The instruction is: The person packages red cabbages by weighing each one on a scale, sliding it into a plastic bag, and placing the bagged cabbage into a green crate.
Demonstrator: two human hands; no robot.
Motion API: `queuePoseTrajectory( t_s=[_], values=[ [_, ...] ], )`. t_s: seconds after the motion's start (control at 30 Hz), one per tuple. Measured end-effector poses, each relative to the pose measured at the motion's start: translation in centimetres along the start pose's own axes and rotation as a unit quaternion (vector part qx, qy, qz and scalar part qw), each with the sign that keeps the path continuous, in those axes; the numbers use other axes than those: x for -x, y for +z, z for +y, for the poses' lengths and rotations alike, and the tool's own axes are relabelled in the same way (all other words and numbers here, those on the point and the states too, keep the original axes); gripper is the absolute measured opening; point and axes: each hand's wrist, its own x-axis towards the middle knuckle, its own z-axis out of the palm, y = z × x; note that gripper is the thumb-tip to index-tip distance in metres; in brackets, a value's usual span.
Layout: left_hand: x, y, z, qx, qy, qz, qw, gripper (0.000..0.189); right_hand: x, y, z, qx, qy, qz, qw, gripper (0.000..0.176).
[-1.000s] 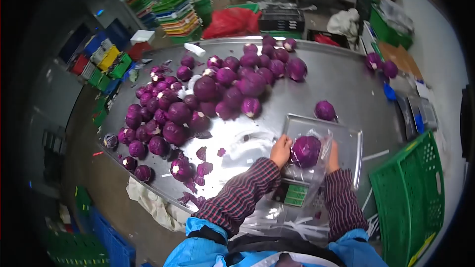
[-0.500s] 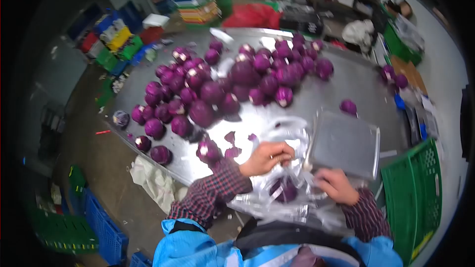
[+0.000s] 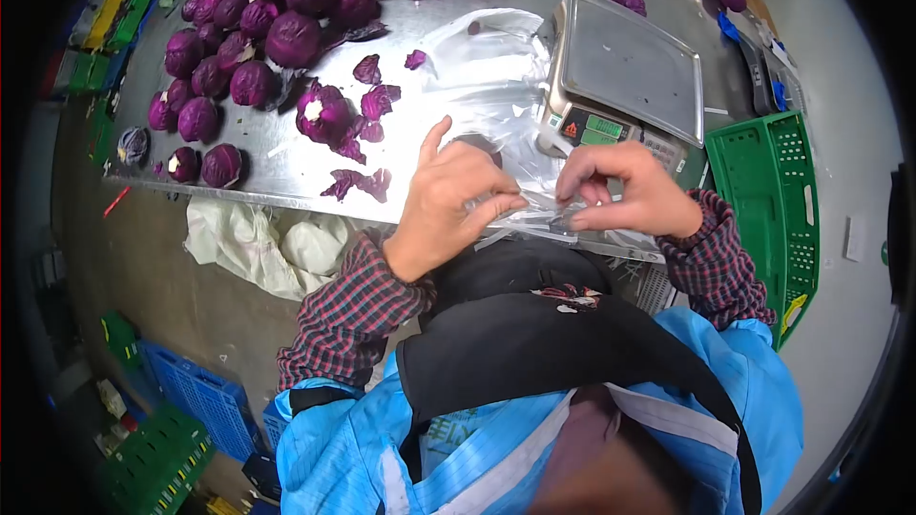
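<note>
A clear plastic bag is spread over the near edge of the steel table. My left hand pinches its near edge between thumb and fingertips, with the index finger raised. On the other side, my right hand has thumb and forefinger closed on the same film, a short gap from the left. A dark purple cabbage shows under the plastic, mostly hidden behind my left hand. Just beyond my right hand is a digital scale with a lit green display and a bare metal pan.
Many red cabbages are heaped at the table's far left. Torn purple leaves lie left of the bag. A green crate stands at the right, and white sacking hangs below the table.
The view has tipped downward. My hands have shifted to the bag's near edge, both pinching the film, and the cabbage under it is now mostly hidden by my left hand.
</note>
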Motion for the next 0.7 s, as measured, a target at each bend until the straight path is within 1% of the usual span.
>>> queuePoseTrajectory(
  t_s=[0.03, 0.07, 0.1, 0.13, 0.2, 0.23, 0.27, 0.33, 0.37, 0.4, 0.43, 0.47, 0.5, 0.53, 0.6, 0.63, 0.67, 0.7],
  values=[
    [0.3, 0.0, 0.3, -0.007, 0.015, 0.01, 1.0, 0.01, -0.3, -0.4, -0.7, -0.105, 0.091, 0.019, 0.99, 0.012],
    [0.4, 0.0, 0.5, -0.014, 0.031, 0.019, 0.999, 0.011, -0.6, -0.5, -0.9, -0.208, 0.181, 0.038, 0.96, 0.01],
    [0.5, 0.1, 0.6, -0.019, 0.036, 0.024, 0.999, 0.012, -1.5, -0.1, -0.6, -0.155, 0.147, 0.072, 0.974, 0.011],
    [0.6, 0.0, 0.8, -0.02, 0.033, 0.022, 0.999, 0.012, -2.2, 0.5, -0.3, -0.158, 0.148, 0.071, 0.974, 0.011],
    [0.6, -0.4, 1.5, -0.053, 0.013, 0.024, 0.998, 0.012, -3.3, 1.7, 0.0, -0.106, 0.105, -0.021, 0.989, 0.016],
    [0.9, -0.2, 1.5, -0.065, 0.007, 0.046, 0.997, 0.012, -3.5, 2.3, 0.0, -0.122, 0.104, -0.053, 0.986, 0.023],
    [1.1, -0.2, 1.6, -0.068, 0.007, 0.048, 0.997, 0.012, -3.5, 2.6, -0.5, -0.121, 0.101, -0.055, 0.986, 0.023],
    [1.5, -0.3, 1.9, -0.077, -0.023, 0.054, 0.995, 0.012, -3.6, 2.7, -1.6, 0.047, 0.009, -0.053, 0.997, 0.028],
    [1.6, -0.3, 2.1, -0.077, -0.023, 0.055, 0.995, 0.012, -3.4, 3.1, -1.4, 0.106, -0.069, -0.04, 0.991, 0.028],
    [1.6, -0.3, 2.4, -0.084, -0.025, 0.058, 0.994, 0.012, -3.2, 3.4, -1.5, 0.107, -0.069, -0.04, 0.991, 0.028],
    [1.7, -0.3, 2.6, -0.092, -0.026, 0.062, 0.993, 0.012, -3.2, 3.8, -1.8, 0.202, -0.144, -0.003, 0.969, 0.027],
    [1.8, -0.3, 2.8, -0.092, -0.025, 0.064, 0.993, 0.012, -3.2, 4.1, -2.0, 0.294, -0.217, 0.034, 0.93, 0.026],
    [1.8, -0.3, 2.8, -0.096, -0.031, 0.071, 0.992, 0.012, -3.0, 4.2, -2.1, 0.341, -0.232, 0.021, 0.91, 0.022],
    [1.8, -0.3, 2.9, -0.099, -0.038, 0.076, 0.991, 0.012, -2.8, 4.4, -2.0, 0.343, -0.234, 0.023, 0.91, 0.022],
    [1.7, -0.4, 2.7, -0.099, -0.036, 0.076, 0.991, 0.012, -2.3, 5.0, -1.1, 0.4, -0.309, 0.063, 0.86, 0.019],
    [1.6, -0.5, 2.6, -0.099, -0.035, 0.077, 0.991, 0.011, -2.2, 5.3, -0.7, 0.41, -0.322, 0.079, 0.85, 0.016],
    [1.6, -0.5, 2.5, -0.099, -0.032, 0.076, 0.992, 0.011, -2.1, 5.3, -0.5, 0.412, -0.321, 0.082, 0.849, 0.016],
    [1.5, -0.6, 2.5, -0.102, -0.032, 0.065, 0.992, 0.011, -2.0, 5.3, -0.4, 0.401, -0.299, 0.094, 0.861, 0.015]
  ],
)
